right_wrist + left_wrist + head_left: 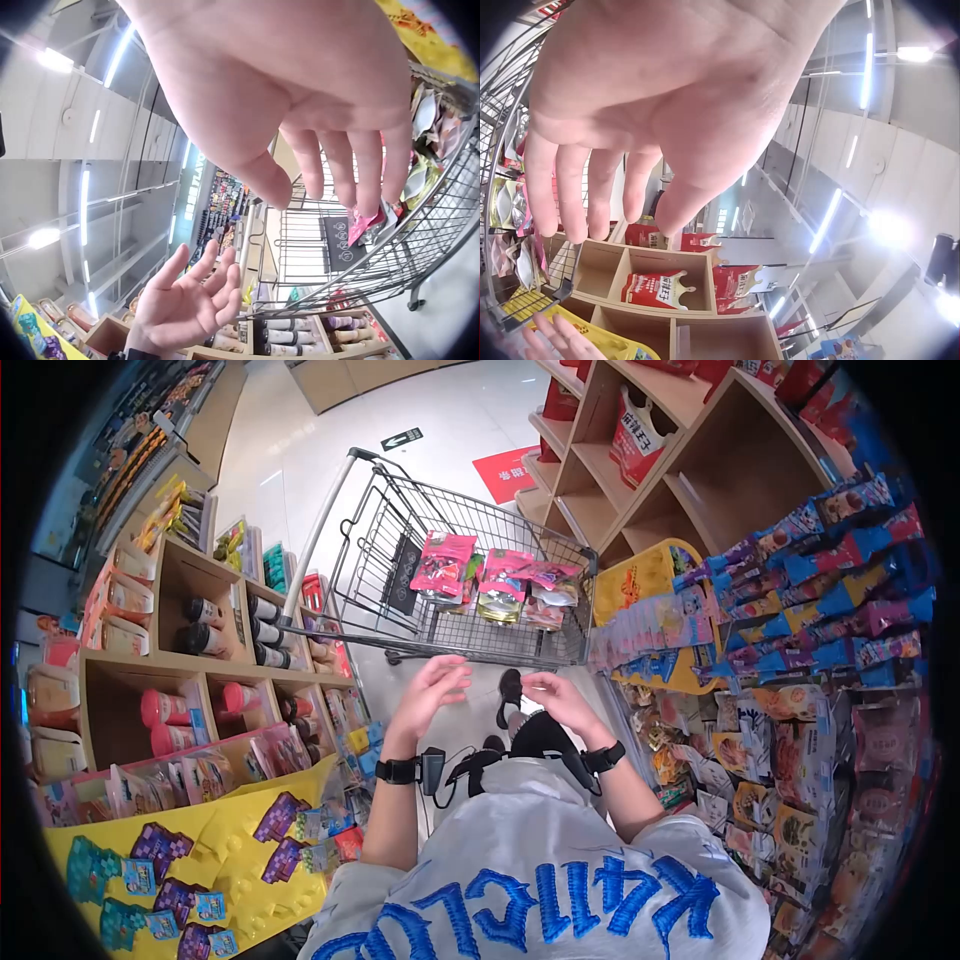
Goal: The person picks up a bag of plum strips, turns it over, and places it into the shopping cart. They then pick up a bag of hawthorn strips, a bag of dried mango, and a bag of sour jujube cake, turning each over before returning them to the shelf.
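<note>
In the head view a wire shopping cart (400, 565) stands in front of the person, holding several pink-topped snack bags (443, 567). The left hand (432, 690) is raised near the cart's close side, fingers loosely bent and holding nothing. To its right the right hand (562, 697) hangs apart from it, palm inward, also without any object. In the left wrist view the left hand (652, 97) shows its palm with relaxed fingers. The right wrist view shows the right hand (300, 97) likewise, the cart wires behind its fingertips.
Wooden shelves with jars (205, 625) and a yellow display (230, 840) line the left. Hanging snack packets (790, 740) fill the right side, beside a yellow bin (640, 585). Wooden cubbies (590, 470) with red bags stand beyond the cart. A red floor mat (505, 472) lies behind it.
</note>
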`<state>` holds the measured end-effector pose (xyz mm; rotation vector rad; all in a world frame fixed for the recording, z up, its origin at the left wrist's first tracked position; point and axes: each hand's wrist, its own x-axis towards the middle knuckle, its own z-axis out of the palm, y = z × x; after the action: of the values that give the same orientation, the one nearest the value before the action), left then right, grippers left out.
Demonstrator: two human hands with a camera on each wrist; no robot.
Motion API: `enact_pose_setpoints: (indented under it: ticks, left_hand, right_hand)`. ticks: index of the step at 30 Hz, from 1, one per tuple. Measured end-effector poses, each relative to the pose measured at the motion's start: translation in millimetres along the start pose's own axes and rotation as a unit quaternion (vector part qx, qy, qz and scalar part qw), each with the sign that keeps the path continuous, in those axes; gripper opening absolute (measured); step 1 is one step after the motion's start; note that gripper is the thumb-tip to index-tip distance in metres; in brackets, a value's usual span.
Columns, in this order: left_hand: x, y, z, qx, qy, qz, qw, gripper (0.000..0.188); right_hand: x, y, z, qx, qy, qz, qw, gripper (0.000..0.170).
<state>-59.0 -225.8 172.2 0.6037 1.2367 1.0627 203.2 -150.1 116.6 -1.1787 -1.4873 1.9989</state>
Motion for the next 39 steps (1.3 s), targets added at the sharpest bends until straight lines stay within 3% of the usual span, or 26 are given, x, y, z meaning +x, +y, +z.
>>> enact_pose_setpoints:
  ticks: [7, 9, 11, 15, 17, 22, 28, 33, 35, 37, 38, 39]
  left_hand:
    - [113.9, 3.8, -5.9, -0.071, 0.033, -0.081, 0.994, 0.033]
    - [154.0, -3.6, -0.7, -0.092, 0.041, -0.131, 0.986, 0.034]
    - [195.6, -15.3, 4.9, -0.094, 0.040, -0.152, 0.983, 0.034]
    - [279.4, -46.2, 12.9, -0.122, 0.058, -0.208, 0.969, 0.034]
    - [311.9, -58.4, 17.0, -0.149, 0.073, -0.233, 0.958, 0.035]
    - [380.1, -87.5, 22.7, -0.228, 0.092, -0.270, 0.931, 0.037]
    - [436.8, -123.8, 21.5, -0.254, 0.111, -0.279, 0.919, 0.037]
    - [444.3, -135.7, 20.6, -0.287, 0.135, -0.298, 0.900, 0.039]
    - [434.6, -118.5, 25.8, -0.280, 0.138, -0.281, 0.907, 0.045]
    - [424.5, -106.4, 24.4, -0.363, 0.164, -0.285, 0.872, 0.055]
    - [416.1, -101.0, 22.8, -0.378, 0.151, -0.270, 0.873, 0.067]
    - [406.7, -92.0, 22.0, -0.378, 0.143, -0.265, 0.875, 0.067]
  right_hand:
    - [126.8, 58.0, -71.9, 0.005, 0.052, 0.081, 0.995, 0.039]
    - [158.6, 68.9, -93.4, 0.040, 0.057, 0.118, 0.991, 0.041]
    - [187.6, 69.5, -113.7, 0.151, 0.119, 0.192, 0.962, 0.040]
    - [254.1, 115.8, -157.1, 0.294, 0.154, 0.222, 0.917, 0.042]
    - [282.3, 107.3, -163.4, 0.312, 0.212, 0.228, 0.898, 0.044]
    - [343.1, 131.4, -175.0, 0.309, 0.245, 0.237, 0.888, 0.043]
    - [357.2, 136.0, -170.6, 0.298, 0.275, 0.227, 0.885, 0.025]
    - [342.9, 132.6, -178.8, 0.368, 0.242, 0.201, 0.875, 0.026]
    - [328.3, 116.4, -180.7, 0.428, 0.180, 0.176, 0.868, 0.025]
    - [310.3, 100.7, -181.7, 0.442, 0.161, 0.161, 0.868, 0.024]
    - [299.0, 94.2, -181.7, 0.460, 0.149, 0.165, 0.860, 0.024]
    - [287.1, 87.1, -182.0, 0.477, 0.138, 0.168, 0.852, 0.024]
